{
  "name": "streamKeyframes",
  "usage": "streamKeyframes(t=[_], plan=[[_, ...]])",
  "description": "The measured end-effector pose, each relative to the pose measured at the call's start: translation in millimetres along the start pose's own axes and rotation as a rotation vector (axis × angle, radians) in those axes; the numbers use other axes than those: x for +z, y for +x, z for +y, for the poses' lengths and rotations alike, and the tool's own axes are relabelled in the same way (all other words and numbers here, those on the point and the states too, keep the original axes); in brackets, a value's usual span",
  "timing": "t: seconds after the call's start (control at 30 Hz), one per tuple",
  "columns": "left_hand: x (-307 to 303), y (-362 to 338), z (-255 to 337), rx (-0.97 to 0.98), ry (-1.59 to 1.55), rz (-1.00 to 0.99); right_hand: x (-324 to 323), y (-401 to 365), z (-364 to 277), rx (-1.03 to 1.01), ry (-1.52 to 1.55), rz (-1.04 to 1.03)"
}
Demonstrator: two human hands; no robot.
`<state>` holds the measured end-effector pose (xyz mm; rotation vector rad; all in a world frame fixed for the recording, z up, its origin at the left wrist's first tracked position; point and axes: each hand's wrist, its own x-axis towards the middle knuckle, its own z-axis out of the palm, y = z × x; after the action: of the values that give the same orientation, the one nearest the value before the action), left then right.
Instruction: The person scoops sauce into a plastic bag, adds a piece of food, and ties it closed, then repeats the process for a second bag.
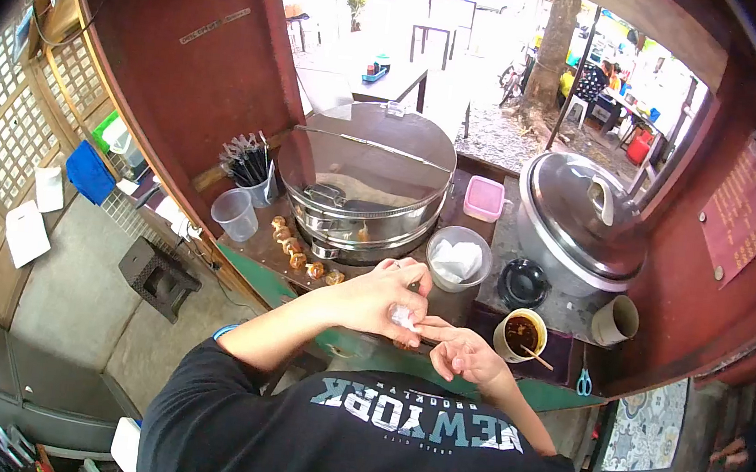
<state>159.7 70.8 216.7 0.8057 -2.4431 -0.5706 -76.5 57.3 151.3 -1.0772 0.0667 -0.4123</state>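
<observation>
Just in front of my chest, my left hand (387,298) is closed around a small whitish, see-through thing (402,316), perhaps plastic; its detail is too small to tell. My right hand (469,354) is beside it, palm partly up and fingers apart, with outstretched fingertips touching the left hand's fingers near the whitish thing. Several small brown bundles (298,261) lie in a row on the counter left of my hands. A clear bowl with white material (457,261) stands beyond my hands. Right of my right hand is a cup of dark sauce (521,335) with a stick in it.
A large round steel pan with a clear lid (365,184) and a big lidded pot (583,216) stand behind. Nearby are a pink container (484,198), black bowl (524,284), beige cup (615,320), blue scissors (585,381), clear cup (235,214) and wrapped black utensils (247,162).
</observation>
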Motion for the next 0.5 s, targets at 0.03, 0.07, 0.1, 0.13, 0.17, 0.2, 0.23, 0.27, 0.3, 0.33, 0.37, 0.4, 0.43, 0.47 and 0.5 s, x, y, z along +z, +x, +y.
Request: streamKeyframes(t=[0.03, 0.07, 0.1, 0.13, 0.17, 0.2, 0.23, 0.27, 0.3, 0.33, 0.37, 0.4, 0.43, 0.47, 0.5], plan=[[-0.5, -0.9, 1.4, -0.013, 0.036, 0.012, -1.0, 0.4, -1.5, 0.023, -0.006, -0.039], [0.2, -1.8, 3.1, -0.025, 0.071, 0.025, -0.6, 1.4, -2.8, 0.020, -0.009, -0.034], [1.6, -1.5, 4.0, -0.033, 0.105, 0.037, 0.3, 2.4, -4.6, 0.016, -0.014, -0.026], [2.6, -1.4, 4.5, -0.037, 0.160, 0.079, 1.0, 2.9, -6.8, 0.007, -0.021, -0.012], [3.5, -2.0, 4.7, -0.036, 0.212, 0.120, 1.0, 3.7, -8.7, -0.005, -0.020, -0.009], [4.9, -2.2, 4.8, -0.034, 0.259, 0.161, 1.4, 4.1, -9.8, -0.016, -0.019, 0.000], [4.6, -2.9, 6.5, -0.069, 0.270, 0.193, 2.3, 3.9, -10.1, -0.025, -0.017, 0.010], [6.3, -2.6, 6.9, -0.098, 0.293, 0.216, 3.4, 4.8, -9.1, -0.052, -0.067, 0.033], [7.9, -2.8, 7.4, -0.129, 0.317, 0.240, 3.9, 3.2, -9.4, -0.063, -0.051, 0.067], [9.0, -4.3, 9.2, -0.159, 0.282, 0.231, 4.7, 2.0, -8.7, -0.075, -0.031, 0.098], [11.5, -4.8, 6.8, -0.143, 0.271, 0.233, 5.3, 1.5, -6.6, -0.085, -0.007, 0.124], [15.6, -6.2, 2.5, -0.131, 0.259, 0.236, 0.6, 2.1, 0.4, -0.134, 0.040, 0.129], [20.0, -8.5, -0.1, -0.127, 0.244, 0.239, -2.0, 2.4, 6.0, -0.151, 0.088, 0.161], [21.9, -7.2, -3.7, -0.122, 0.257, 0.237, -5.5, 0.7, 7.2, -0.117, -0.052, 0.251], [24.5, -4.2, -7.5, -0.122, 0.326, 0.242, -10.8, 4.5, 9.1, -0.062, 0.015, 0.385]])
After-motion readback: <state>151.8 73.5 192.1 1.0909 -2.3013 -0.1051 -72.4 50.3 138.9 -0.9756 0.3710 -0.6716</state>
